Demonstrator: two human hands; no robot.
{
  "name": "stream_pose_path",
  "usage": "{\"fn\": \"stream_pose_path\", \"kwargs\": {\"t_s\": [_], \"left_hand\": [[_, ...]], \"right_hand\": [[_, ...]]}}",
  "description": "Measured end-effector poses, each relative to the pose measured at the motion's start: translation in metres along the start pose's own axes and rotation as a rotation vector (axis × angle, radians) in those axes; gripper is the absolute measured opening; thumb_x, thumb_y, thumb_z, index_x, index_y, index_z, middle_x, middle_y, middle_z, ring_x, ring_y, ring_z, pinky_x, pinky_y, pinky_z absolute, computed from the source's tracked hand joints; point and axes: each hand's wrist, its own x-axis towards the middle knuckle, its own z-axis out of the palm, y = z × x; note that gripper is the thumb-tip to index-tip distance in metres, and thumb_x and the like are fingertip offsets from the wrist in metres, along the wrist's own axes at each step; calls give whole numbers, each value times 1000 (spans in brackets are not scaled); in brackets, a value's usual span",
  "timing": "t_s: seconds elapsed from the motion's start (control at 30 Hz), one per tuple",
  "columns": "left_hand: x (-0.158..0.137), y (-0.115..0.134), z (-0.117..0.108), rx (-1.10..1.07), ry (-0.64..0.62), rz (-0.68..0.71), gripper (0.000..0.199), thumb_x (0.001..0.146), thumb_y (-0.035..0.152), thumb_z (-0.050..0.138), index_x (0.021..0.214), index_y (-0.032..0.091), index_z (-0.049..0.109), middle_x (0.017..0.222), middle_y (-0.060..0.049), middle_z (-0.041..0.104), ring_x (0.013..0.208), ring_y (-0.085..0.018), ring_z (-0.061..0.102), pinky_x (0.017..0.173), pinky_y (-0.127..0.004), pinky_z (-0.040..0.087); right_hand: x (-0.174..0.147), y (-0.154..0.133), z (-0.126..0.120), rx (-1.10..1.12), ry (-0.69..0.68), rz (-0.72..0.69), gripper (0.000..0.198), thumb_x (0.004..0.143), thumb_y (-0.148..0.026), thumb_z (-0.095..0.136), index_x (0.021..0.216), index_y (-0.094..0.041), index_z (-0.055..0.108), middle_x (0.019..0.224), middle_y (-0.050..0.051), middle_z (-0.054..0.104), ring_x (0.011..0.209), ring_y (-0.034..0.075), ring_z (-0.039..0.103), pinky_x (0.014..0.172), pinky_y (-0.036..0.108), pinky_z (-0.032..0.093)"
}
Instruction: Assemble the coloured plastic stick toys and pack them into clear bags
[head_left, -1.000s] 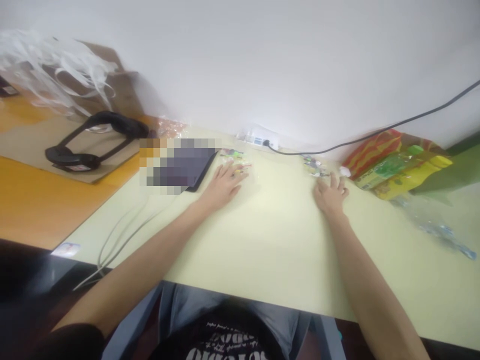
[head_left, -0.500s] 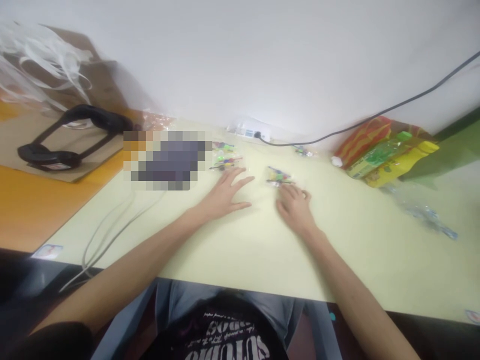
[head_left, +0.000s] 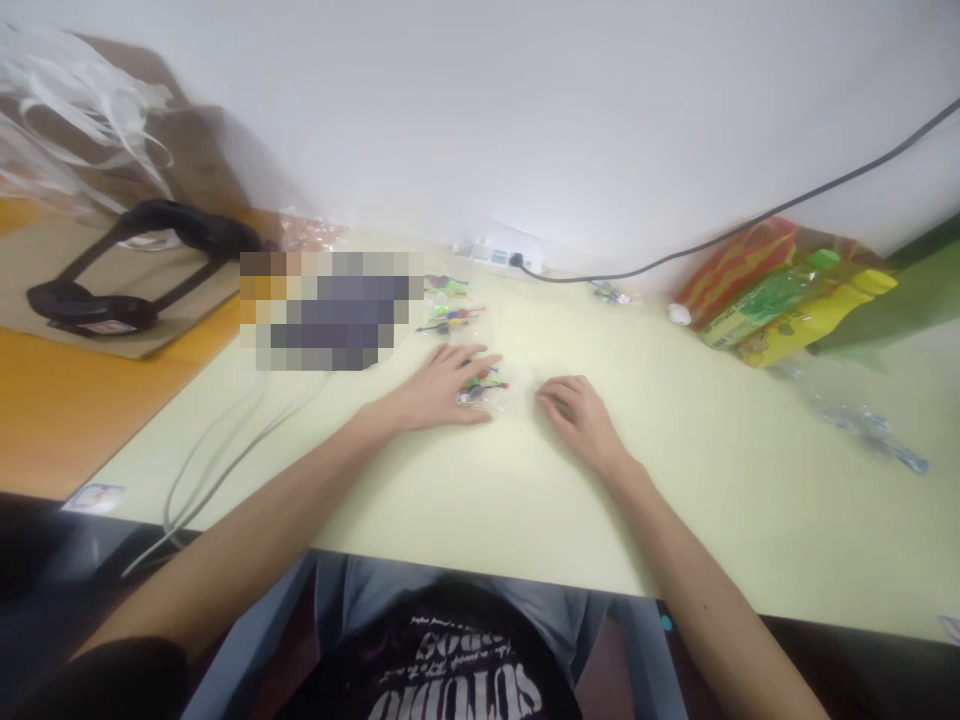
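Observation:
A small clear plastic bag [head_left: 516, 392] with colourful little pieces in it lies on the pale table between my hands. My left hand [head_left: 427, 390] rests over the left end of this bag, thumb below and fingers stretched apart above, partly hiding the pieces. At the bag's right edge, my right hand [head_left: 583, 420] is closed in a pinch on the thin plastic. Behind my left hand lie more bags of coloured pieces [head_left: 450, 318].
A power strip [head_left: 502, 255] with a black cable [head_left: 600, 277] stands by the wall. Snack packets and a green-capped bottle [head_left: 772, 300] are at the right, near crumpled clear plastic [head_left: 862, 420]. A blurred-out dark object [head_left: 337, 310], white cords [head_left: 225, 470] and a black frame-like object [head_left: 142, 265] are at the left.
The bag of coloured pieces has moved left and nearer to me, from beside my right hand to under my left. My right fingers have drawn together at its edge.

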Motion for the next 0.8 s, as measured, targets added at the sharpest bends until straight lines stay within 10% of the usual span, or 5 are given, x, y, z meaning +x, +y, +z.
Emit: {"fn": "stream_pose_path", "kwargs": {"t_s": [0.53,0.8], "left_hand": [[-1,-5,-8,13,27,53,73,88,60,73,150,27,54,135,-11,60,130,-33,49,114,-46,42],[19,21,-45,252,-162,67,68,88,46,74,148,21,54,135,-15,56,134,-37,44,110,-47,44]], "right_hand": [[1,-3,-5,40,7,81,27,106,-41,49,103,-23,69,108,10,74,104,29,62,97,46,47],[-1,10,-6,18,88,125,27,106,-40,49,102,-22,69,105,8,74,101,28,60,94,44,47]]}}
